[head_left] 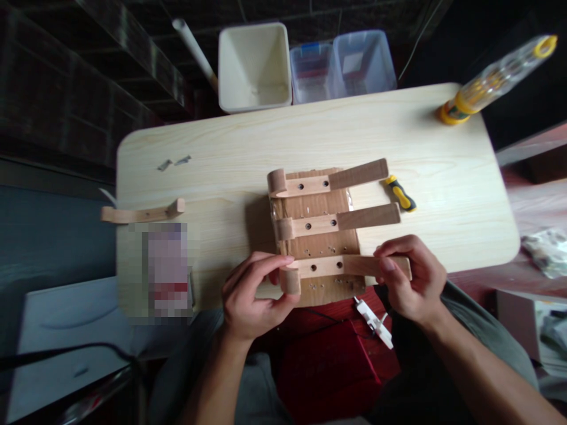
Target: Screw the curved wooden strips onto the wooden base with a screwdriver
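Three wooden hooks lie side by side across a wooden block (325, 287) that has several small holes. My left hand (257, 295) has its forefinger and thumb around the upturned end of the nearest wooden hook (328, 267). At that hook's other end, my right hand (410, 277) pinches the flat tip between thumb and fingers. The middle hook (321, 225) and the far hook (314, 186) rest on the block, each with two dark screw holes. Beyond the hooks' right ends lies a yellow and black screwdriver handle (401, 193).
On the table (221, 141) are another wooden hook (146, 213), two small metal pieces (174, 163), a blurred-out item (168, 265) and a clear yellow-capped tube (491, 85). Bins (254, 68) stand behind. A white power strip (373, 323) lies below the front edge.
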`<state>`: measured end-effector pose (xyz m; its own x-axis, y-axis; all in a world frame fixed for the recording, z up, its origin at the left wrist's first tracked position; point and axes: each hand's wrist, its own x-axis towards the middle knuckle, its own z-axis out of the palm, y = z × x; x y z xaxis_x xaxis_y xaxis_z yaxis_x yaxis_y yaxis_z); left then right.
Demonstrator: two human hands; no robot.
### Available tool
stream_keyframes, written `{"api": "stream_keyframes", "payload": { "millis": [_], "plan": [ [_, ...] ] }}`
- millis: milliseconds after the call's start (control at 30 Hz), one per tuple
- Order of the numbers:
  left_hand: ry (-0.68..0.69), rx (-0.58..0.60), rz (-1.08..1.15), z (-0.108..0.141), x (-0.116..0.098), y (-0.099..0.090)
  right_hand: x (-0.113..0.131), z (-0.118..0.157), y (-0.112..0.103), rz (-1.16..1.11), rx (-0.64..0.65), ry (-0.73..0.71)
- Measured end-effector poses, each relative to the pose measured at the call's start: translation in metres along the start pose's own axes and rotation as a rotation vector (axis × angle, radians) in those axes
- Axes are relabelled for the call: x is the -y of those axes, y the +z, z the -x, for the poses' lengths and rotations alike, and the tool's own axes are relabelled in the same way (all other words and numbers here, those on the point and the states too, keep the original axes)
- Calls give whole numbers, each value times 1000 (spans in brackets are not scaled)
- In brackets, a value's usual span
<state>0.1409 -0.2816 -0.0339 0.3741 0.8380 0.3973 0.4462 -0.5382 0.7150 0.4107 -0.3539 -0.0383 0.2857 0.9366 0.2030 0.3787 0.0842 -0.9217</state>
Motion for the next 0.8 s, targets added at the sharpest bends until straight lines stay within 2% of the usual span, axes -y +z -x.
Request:
{"api": "stream_keyframes", "payload": {
  "millis": [233, 800],
  "plan": [
    [7, -16, -14, -1, 2, 2, -4, -3, 3, -17, -43, -14],
    [-58, -24, 60, -1, 3, 2, -4, -6, 7, -15, -32, -7]
  ]
}}
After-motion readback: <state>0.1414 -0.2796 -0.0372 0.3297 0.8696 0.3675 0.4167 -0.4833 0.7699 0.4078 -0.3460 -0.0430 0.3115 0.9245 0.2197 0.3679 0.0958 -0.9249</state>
